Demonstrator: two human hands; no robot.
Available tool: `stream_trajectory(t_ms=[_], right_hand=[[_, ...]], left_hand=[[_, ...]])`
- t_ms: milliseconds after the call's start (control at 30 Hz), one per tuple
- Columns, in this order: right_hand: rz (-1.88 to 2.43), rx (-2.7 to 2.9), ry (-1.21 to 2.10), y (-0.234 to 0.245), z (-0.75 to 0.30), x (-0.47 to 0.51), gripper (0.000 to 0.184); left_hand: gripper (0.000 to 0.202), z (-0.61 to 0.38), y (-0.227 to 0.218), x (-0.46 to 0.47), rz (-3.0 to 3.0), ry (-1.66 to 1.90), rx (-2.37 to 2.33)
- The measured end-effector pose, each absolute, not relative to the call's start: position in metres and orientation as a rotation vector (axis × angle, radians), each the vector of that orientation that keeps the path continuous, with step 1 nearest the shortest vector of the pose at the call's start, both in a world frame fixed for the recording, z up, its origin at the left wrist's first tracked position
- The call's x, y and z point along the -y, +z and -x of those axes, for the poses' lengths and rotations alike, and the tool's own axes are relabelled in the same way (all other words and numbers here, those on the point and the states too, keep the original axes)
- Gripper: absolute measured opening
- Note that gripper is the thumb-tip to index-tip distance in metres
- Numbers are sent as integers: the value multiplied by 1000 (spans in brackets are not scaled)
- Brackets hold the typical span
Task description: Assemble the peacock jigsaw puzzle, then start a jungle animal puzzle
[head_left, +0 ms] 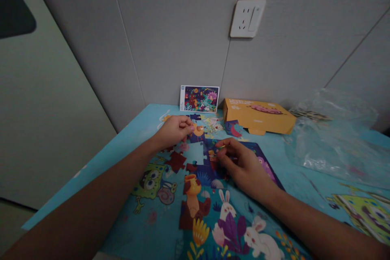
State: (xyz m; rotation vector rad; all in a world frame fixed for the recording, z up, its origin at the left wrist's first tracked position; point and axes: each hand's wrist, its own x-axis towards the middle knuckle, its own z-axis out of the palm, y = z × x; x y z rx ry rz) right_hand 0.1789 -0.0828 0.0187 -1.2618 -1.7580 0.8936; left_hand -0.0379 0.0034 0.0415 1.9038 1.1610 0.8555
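Note:
A partly joined jigsaw puzzle (213, 211) with rabbits, flowers and a brown dog lies on the blue cartoon tablecloth (134, 146). My left hand (173, 130) has its fingers pinched on a puzzle piece (198, 132) with an orange figure, at the puzzle's far edge. My right hand (243, 164) rests curled on the dark blue part of the puzzle, its fingertips pressing a piece (213, 156) there. A loose dark red piece (176, 161) lies between my arms.
A reference picture card (199, 98) leans against the wall. An orange puzzle box (258, 116) lies to its right, with a loose piece (234, 128) in front of it. Crumpled clear plastic bags (335, 138) cover the right side. A wall socket (247, 18) sits above.

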Motion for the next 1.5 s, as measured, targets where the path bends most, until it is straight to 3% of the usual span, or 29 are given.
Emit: stream_trajectory(t_ms=[167, 367, 567, 833, 967, 1067, 1167, 1500], right_hand=[[1263, 1761, 887, 20, -178, 83, 19], [1246, 1759, 920, 21, -179, 83, 23], [1259, 1784, 872, 20, -179, 84, 22], [1278, 1791, 865, 18, -178, 82, 20], [1300, 1801, 838, 18, -178, 81, 21], [1299, 1817, 817, 19, -178, 82, 20], [1302, 1813, 822, 20, -178, 83, 18], [1292, 1843, 798, 21, -176, 83, 17]], left_hand=[[33, 41, 44, -2, -1994, 836, -1118], [26, 39, 45, 1, -1942, 768, -1047], [25, 44, 34, -13, -2083, 932, -1363], [22, 37, 37, -3, -2009, 664, -1254], [13, 36, 37, -8, -1742, 1002, -1425], [19, 47, 36, -20, -1511, 1373, -1636], [23, 58, 36, -28, -1369, 1524, -1731], [22, 15, 21, -7, -2002, 1115, -1508]])
